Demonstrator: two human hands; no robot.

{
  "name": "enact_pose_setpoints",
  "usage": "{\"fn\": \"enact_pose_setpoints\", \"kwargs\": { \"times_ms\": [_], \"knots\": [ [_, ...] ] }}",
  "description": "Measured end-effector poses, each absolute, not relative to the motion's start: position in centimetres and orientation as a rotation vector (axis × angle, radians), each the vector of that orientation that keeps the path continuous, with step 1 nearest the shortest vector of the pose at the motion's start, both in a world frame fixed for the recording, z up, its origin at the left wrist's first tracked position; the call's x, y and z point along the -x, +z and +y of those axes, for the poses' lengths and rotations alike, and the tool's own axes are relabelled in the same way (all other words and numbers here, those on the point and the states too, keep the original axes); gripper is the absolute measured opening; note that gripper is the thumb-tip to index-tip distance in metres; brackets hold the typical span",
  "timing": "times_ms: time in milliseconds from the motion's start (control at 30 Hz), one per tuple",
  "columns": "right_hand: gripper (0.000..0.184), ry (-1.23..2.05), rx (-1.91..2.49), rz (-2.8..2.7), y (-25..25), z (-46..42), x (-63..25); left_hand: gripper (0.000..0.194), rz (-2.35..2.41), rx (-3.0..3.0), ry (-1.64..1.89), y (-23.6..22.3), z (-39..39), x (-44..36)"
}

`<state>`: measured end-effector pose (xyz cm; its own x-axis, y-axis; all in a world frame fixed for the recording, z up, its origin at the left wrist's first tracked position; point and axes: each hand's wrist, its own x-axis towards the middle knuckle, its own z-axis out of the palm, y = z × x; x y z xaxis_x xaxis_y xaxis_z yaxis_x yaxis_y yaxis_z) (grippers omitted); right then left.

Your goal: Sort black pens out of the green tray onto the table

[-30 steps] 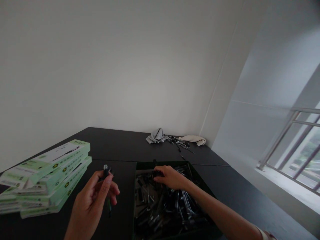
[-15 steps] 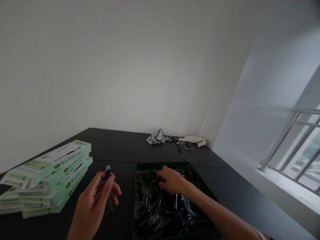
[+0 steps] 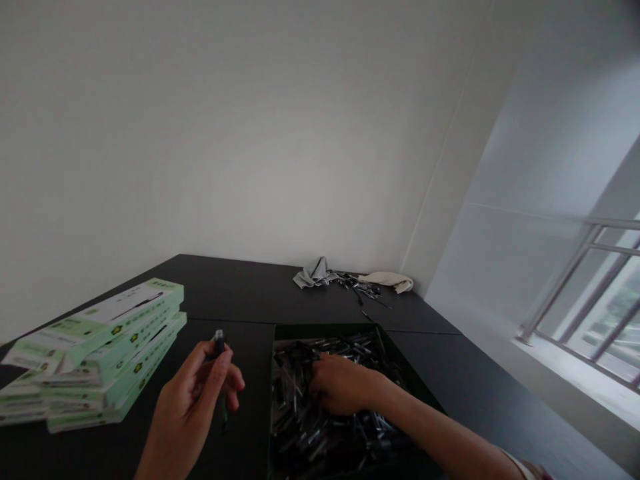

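My left hand (image 3: 195, 393) is closed around a dark pen (image 3: 219, 343), held upright between thumb and fingers. The pen's clear end sticks up above the fingertips and its lower part hangs below the hand. To the right, a dark shallow box (image 3: 327, 329) holds a jumble of black and clear pens (image 3: 315, 440). My right hand (image 3: 345, 383) is down in the box, its fingers curled together among the pens. What lies in those fingers is hidden.
Green-and-white cartons (image 3: 115, 333) are stacked unevenly at the left on the black table (image 3: 230, 287). At the back lie a grey cloth (image 3: 315, 273), a pile of loose pens (image 3: 363, 288) and a beige cloth (image 3: 393, 280). A window with a metal railing (image 3: 555, 287) is at the right.
My right hand has moved slightly nearer to me and lower into the pens, with its fingers curled down. The left hand keeps the pen in nearly the same place.
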<state>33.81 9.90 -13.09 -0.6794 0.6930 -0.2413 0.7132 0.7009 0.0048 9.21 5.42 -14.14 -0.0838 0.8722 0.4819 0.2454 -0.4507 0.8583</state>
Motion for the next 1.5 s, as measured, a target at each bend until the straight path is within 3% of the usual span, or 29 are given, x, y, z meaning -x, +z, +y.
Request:
{"fn": "enact_pose_setpoints", "kwargs": {
  "times_ms": [300,567,1033,1267,1433,1500],
  "knots": [
    [0.036,-0.108,-1.253,2.749,-12.5,11.1,-34.2,0.022,1.214,-1.679,1.571,-14.2,5.6,-9.1],
    [0.025,-0.306,-1.077,2.785,-11.8,10.2,-35.1,0.02,1.196,-1.693,1.56,-14.1,5.6,-9.1],
    [0.059,-0.133,-1.311,2.712,-13.0,10.3,-36.1,0.021,1.259,-1.687,1.554,-14.3,5.6,-9.1],
    [0.024,-0.063,-1.261,2.654,-13.4,10.2,-35.8,0.021,1.252,-1.708,1.54,-14.3,5.7,-9.1],
    [0.027,-0.044,-1.268,2.645,-13.6,10.4,-35.3,0.021,1.262,-1.71,1.537,-14.4,5.8,-9.0],
    [0.039,-0.093,-1.227,2.667,-13.5,10.8,-35.6,0.022,1.257,-1.716,1.552,-14.4,5.8,-9.0]
  ]
}}
